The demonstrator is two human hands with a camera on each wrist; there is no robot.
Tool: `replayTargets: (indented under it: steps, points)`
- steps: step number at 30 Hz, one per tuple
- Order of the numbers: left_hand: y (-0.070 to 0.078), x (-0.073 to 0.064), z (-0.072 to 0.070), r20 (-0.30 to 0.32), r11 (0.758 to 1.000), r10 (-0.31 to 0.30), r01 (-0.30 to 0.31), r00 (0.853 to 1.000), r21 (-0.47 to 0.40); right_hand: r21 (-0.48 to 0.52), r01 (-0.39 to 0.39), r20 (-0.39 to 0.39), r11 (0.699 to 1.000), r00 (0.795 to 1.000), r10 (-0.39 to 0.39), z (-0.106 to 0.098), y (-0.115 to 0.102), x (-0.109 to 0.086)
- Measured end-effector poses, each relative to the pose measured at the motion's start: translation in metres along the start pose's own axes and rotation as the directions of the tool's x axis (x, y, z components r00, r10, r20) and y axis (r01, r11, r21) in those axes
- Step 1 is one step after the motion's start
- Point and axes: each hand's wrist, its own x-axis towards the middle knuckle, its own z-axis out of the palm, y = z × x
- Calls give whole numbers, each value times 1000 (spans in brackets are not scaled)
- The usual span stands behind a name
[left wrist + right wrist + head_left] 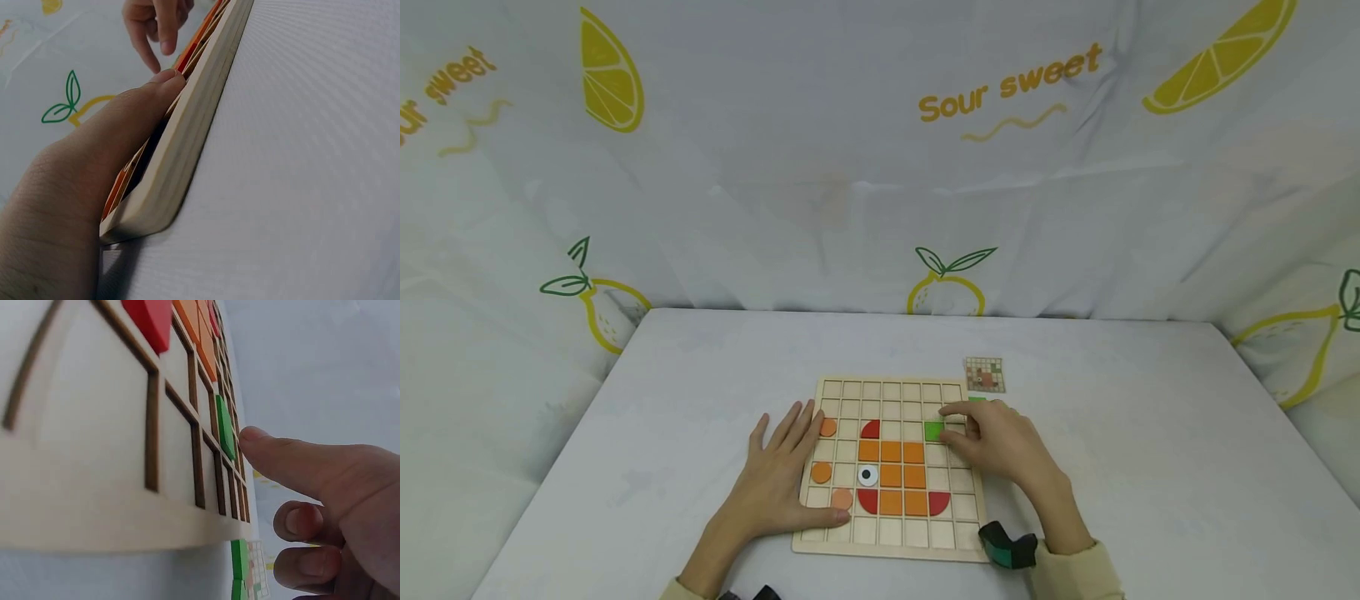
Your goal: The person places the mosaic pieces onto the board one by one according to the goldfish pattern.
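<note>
A wooden grid board [887,554] lies on the white table with coloured tiles set in its squares. My left hand [778,479] rests spread along its left side, thumb across the lower left corner and fingers on the left edge. Over the board's right side is my right hand [1003,437], thumb and index finger apart beside a green square tile [933,431] seated in the grid. Nothing shows between those fingertips; the other fingers curl inward in the right wrist view. Orange squares [891,476], red quarter-round tiles [939,503] and an eye tile [867,475] form a cluster mid-board.
Past the board's upper right corner lies a small pattern card [985,375]. Loose green tiles [239,557] sit beside the board's right edge, partly behind my right hand in the head view. Orange round tiles [822,472] occupy the left columns. A printed cloth [850,208] hangs behind.
</note>
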Motion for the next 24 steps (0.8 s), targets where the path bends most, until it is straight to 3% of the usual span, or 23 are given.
replayTargets:
  steps: [13, 24]
  points:
    - [0, 0, -1, 2, 1000, -3, 3, 1000, -6, -22, -51, -62, 998, 997, 49, -22, 31, -4]
    - [0, 0, 0, -3, 1000, 0, 0, 1000, -4, -72, -202, -27, 977, 979, 201, -25, 38, -9]
